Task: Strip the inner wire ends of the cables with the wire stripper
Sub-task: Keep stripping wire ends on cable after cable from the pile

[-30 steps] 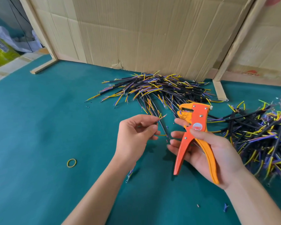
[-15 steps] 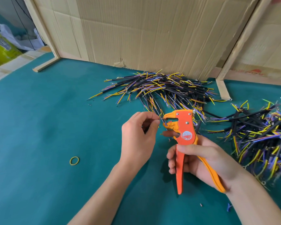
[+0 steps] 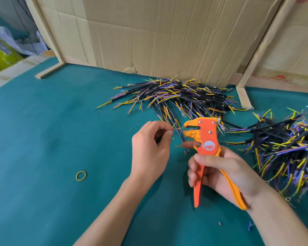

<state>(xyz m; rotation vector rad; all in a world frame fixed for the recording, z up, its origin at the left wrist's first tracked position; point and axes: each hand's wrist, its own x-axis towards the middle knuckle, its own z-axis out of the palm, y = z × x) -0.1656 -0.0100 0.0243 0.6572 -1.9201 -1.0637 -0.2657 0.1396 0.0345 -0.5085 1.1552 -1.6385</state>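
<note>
My right hand (image 3: 220,171) grips the handles of the orange wire stripper (image 3: 207,139), jaws pointing left above the green table. My left hand (image 3: 151,148) pinches a thin inner wire end (image 3: 177,129) of a cable between thumb and forefinger, its tip lying at the stripper's jaws. The rest of that cable is hidden behind my fingers. A pile of black cables (image 3: 176,96) with yellow and purple inner wires lies behind the hands. A second pile of black cables (image 3: 284,148) sits at the right.
A yellow rubber band (image 3: 81,175) lies on the green mat (image 3: 43,139) to the left. Cardboard panels (image 3: 158,36) and wooden strips (image 3: 243,96) wall off the back. Small insulation scraps (image 3: 250,226) lie near my right forearm.
The stripper has swung left from beside the cable to meet the wire. My left hand has fed the wire end into its jaws. The view has shifted slightly.
</note>
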